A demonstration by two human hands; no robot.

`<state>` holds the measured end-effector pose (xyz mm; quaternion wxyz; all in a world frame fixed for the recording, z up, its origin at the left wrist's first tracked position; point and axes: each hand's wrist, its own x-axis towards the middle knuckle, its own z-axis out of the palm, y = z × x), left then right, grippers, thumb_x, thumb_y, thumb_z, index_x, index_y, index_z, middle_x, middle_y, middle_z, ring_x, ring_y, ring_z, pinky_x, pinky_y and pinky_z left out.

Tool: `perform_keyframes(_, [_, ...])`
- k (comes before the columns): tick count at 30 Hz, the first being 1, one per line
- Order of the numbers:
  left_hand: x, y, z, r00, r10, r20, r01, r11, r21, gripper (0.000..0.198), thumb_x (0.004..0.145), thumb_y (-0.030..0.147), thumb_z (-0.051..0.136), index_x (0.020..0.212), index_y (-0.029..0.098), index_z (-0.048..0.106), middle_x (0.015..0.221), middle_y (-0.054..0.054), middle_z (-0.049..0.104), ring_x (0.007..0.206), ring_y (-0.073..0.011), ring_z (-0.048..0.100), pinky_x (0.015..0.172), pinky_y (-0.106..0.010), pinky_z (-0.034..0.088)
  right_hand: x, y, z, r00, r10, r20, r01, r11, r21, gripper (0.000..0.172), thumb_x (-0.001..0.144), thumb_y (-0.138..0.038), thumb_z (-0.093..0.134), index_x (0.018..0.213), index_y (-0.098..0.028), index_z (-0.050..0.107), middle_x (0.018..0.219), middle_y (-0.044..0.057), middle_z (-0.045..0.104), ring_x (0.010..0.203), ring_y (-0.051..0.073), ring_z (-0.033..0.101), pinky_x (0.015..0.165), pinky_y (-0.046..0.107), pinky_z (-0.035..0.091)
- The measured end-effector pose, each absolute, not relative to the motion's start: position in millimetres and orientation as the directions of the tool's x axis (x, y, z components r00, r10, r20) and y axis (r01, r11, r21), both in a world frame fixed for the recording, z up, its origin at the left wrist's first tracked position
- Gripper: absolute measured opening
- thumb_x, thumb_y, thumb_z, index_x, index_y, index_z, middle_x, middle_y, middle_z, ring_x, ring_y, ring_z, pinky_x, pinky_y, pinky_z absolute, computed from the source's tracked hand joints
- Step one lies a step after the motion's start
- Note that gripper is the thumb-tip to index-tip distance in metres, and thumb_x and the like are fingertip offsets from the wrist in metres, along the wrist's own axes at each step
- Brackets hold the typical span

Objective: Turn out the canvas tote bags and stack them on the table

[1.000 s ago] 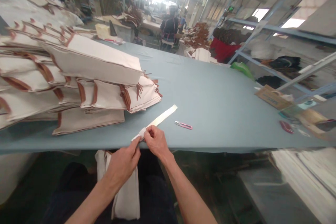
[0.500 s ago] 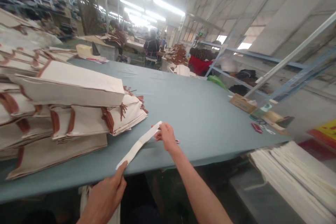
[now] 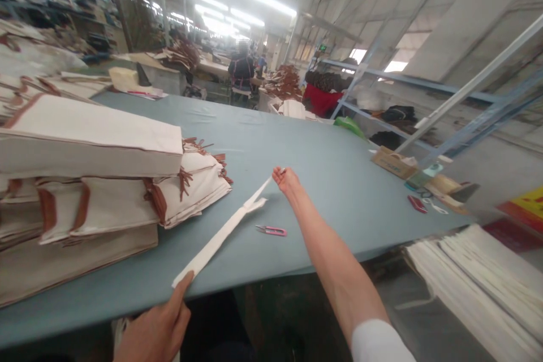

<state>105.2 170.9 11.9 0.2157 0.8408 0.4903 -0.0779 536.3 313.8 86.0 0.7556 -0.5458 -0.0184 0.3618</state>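
Observation:
A long white strip (image 3: 216, 242) lies slanted across the table and splits in two at its far end. My left hand (image 3: 159, 317) is at the near end of this strip, index finger pressing it at the table's front edge, the other fingers curled. Between the pinched fingers of my right hand (image 3: 287, 181) is the narrow, taut branch of the strip, held up and away from me. The other, short branch sticks out loose beside it. Pink-handled thread snips (image 3: 272, 231) lie on the table below my right wrist.
Cream fabric bags (image 3: 97, 136) with brown trim are piled on the left of the blue-green table (image 3: 322, 203). At the right end lie a red tool (image 3: 417, 204), scissors (image 3: 436, 207) and a cardboard box (image 3: 393, 163). Stacked pale cloth (image 3: 475, 283) stands at lower right. A person (image 3: 241, 73) sits far back.
My right hand has moved up and away, drawing out a narrow branch from the strip, which now shows a split. The snips have come into fuller view. My left hand keeps at the near end.

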Motion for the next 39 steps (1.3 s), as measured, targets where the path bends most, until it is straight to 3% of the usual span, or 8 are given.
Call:
perform_keyframes(7, [106,169,6,0.48,0.809,-0.341,0.873,-0.401,0.276,0.069,0.113,0.022,0.024,0.179,0.017,0.041,0.096,-0.011,0.091,0.095,-0.0355,0.09,0.083,-0.04,0.061,552,316,110,0.797,0.547,-0.256,-0.402,0.165,-0.901,0.034,0.112,-0.038,0.076,0.138,-0.017,0.071,0.132,0.01,0.075,0.106,0.025,0.077,0.089,0.042,0.07])
perform_keyframes(15, [98,173,-7,0.482,0.846,-0.226,0.803,-0.324,0.5,0.067,0.111,0.031,0.03,0.172,0.02,0.053,0.081,-0.006,0.085,0.082,-0.0312,0.085,0.074,-0.034,0.053,493,237,133,0.67,0.74,-0.054,-0.228,0.136,-0.964,0.027,0.112,-0.042,0.075,0.108,-0.015,0.073,0.094,0.002,0.076,0.069,0.014,0.07,0.062,0.026,0.061])
perform_keyframes(22, [87,167,-23,0.486,0.868,-0.101,0.617,-0.258,0.744,0.079,0.109,0.057,0.027,0.17,0.013,0.048,0.069,0.002,0.07,0.071,-0.0275,0.076,0.071,-0.031,0.05,394,152,159,0.41,0.908,0.087,-0.206,0.185,-0.961,0.035,0.088,-0.05,0.083,0.083,-0.021,0.064,0.071,-0.001,0.075,0.053,0.014,0.068,0.051,0.022,0.057])
perform_keyframes(26, [75,153,-18,0.502,0.859,-0.102,0.477,-0.176,0.861,0.057,0.105,0.066,0.042,0.123,0.027,0.079,0.076,0.0,0.07,0.075,-0.0243,0.07,0.072,-0.029,0.048,341,132,174,0.27,0.959,0.09,-0.254,0.161,-0.954,0.042,0.086,-0.057,0.084,0.079,-0.022,0.061,0.066,-0.001,0.073,0.048,0.014,0.065,0.05,0.024,0.058])
perform_keyframes(30, [66,119,2,0.598,0.78,-0.185,0.307,-0.01,0.952,0.056,0.102,0.07,0.059,0.079,0.022,0.074,0.074,0.001,0.062,0.073,-0.0185,0.057,0.069,-0.026,0.043,291,122,185,0.14,0.985,0.102,-0.335,0.144,-0.931,0.047,0.089,-0.061,0.086,0.078,-0.022,0.062,0.064,-0.002,0.072,0.048,0.014,0.065,0.052,0.025,0.059])
perform_keyframes(33, [73,89,13,0.669,0.702,-0.244,0.159,0.185,0.97,0.057,0.091,0.072,0.075,0.106,0.019,0.086,0.068,0.005,0.052,0.062,-0.0143,0.045,0.058,-0.023,0.034,254,113,187,0.081,0.99,0.115,-0.476,0.14,-0.868,0.045,0.091,-0.056,0.089,0.079,-0.022,0.063,0.064,-0.004,0.071,0.051,0.014,0.066,0.054,0.024,0.059])
perform_keyframes(36, [84,72,22,0.676,0.701,-0.229,-0.025,0.332,0.943,0.089,0.082,0.078,0.081,0.145,0.015,0.074,0.061,0.013,0.034,0.053,-0.0108,0.028,0.053,-0.023,0.026,225,97,179,0.094,0.991,0.096,-0.533,0.132,-0.836,0.043,0.094,-0.055,0.089,0.079,-0.023,0.065,0.066,-0.004,0.071,0.053,0.015,0.066,0.057,0.025,0.059])
perform_keyframes(39, [80,72,28,0.62,0.763,-0.183,-0.194,0.376,0.906,0.104,0.07,0.085,0.086,0.144,0.012,0.073,0.062,0.013,0.034,0.054,-0.0104,0.027,0.054,-0.023,0.028,208,75,161,0.134,0.99,0.039,-0.528,0.105,-0.843,0.04,0.099,-0.055,0.083,0.079,-0.025,0.064,0.066,-0.004,0.069,0.053,0.016,0.062,0.061,0.031,0.06])
